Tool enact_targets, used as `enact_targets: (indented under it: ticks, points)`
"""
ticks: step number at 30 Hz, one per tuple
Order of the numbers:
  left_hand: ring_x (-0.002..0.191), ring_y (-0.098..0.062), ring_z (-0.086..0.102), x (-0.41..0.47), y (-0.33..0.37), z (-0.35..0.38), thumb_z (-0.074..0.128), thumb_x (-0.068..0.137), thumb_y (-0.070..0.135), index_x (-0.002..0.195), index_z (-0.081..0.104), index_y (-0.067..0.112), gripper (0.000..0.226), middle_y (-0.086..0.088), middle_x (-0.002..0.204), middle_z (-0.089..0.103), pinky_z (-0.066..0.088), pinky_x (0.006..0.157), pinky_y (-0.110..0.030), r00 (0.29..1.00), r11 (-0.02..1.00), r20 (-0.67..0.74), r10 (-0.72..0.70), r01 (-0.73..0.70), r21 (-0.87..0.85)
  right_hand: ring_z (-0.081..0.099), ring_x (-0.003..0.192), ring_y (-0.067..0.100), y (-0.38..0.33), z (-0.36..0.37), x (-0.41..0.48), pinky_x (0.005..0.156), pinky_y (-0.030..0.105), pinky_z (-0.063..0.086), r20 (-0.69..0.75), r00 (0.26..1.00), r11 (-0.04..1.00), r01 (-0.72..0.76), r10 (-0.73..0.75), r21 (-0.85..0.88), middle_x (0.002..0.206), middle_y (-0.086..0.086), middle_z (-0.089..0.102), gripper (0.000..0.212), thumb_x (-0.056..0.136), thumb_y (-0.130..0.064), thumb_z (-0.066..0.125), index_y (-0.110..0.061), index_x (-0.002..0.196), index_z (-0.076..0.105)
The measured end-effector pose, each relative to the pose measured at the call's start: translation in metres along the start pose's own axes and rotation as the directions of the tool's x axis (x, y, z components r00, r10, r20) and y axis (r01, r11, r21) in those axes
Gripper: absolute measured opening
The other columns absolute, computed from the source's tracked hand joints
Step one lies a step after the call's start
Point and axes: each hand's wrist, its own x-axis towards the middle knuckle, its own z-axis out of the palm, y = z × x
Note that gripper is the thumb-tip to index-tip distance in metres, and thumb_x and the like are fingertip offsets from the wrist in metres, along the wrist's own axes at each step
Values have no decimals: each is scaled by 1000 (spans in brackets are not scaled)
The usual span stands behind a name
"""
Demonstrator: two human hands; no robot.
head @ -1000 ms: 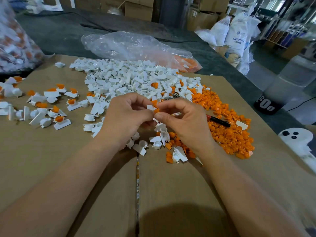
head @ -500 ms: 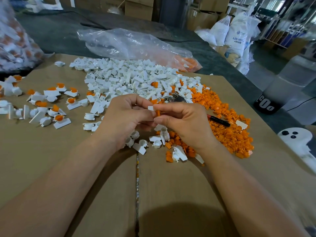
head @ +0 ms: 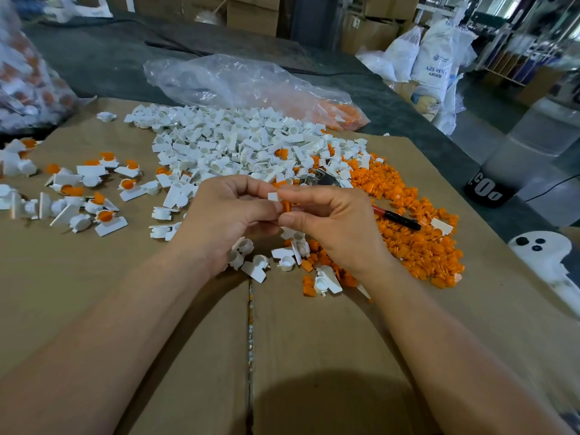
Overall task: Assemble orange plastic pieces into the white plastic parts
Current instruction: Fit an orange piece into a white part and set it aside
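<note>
Hands (head: pixel 226 215) on orange piece (head: pixel 286 206), white part (head: pixel 273 196)

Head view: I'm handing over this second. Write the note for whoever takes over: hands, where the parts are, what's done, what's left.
Hands: the left hand pinches a white part; the right hand pinches an orange piece against it, above the cardboard. Whether it is seated cannot be told.
Parts: white pile ahead, orange pile to the right, with a marker lying on it.
Done: assembled pieces at left.
Left: finish this one, then work through both piles.
</note>
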Motion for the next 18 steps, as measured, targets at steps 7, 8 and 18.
enact_targets:
  ticks: [7, 8, 18]
  points:
    - [54, -17, 66, -1, 1, 1, 66, 72, -10, 73, 64, 1, 12, -11, 65, 65, 54, 51, -20, 1000, 1000, -2, -10, 10, 4, 69, 81, 11, -1, -3, 0, 76, 23, 55, 8, 1000, 999, -24, 24, 21, 91, 3, 69, 37, 72, 7, 69, -8, 106, 64]
    - [55, -17, 66, -1, 1, 1, 66, 72, -10, 74, 64, 0, 11, -11, 66, 65, 54, 51, -19, 1000, 1000, 6, -17, 17, 7, 69, 81, 12, -1, -3, 0, 76, 23, 55, 10, 1000, 1000, -23, 23, 18, 91, 4, 69, 37, 73, 6, 70, -7, 106, 64]
    - [47, -15, 64, -1, 5, 0, 66, 73, -10, 70, 61, -1, 10, -9, 54, 65, 50, 44, -17, 996, 996, -26, -90, 90, 17, 69, 80, 10, 0, -3, 0, 75, 22, 55, 76, 997, 1000, -2, 1, 22, 88, -5, 69, 44, 72, 7, 70, -22, 104, 63]
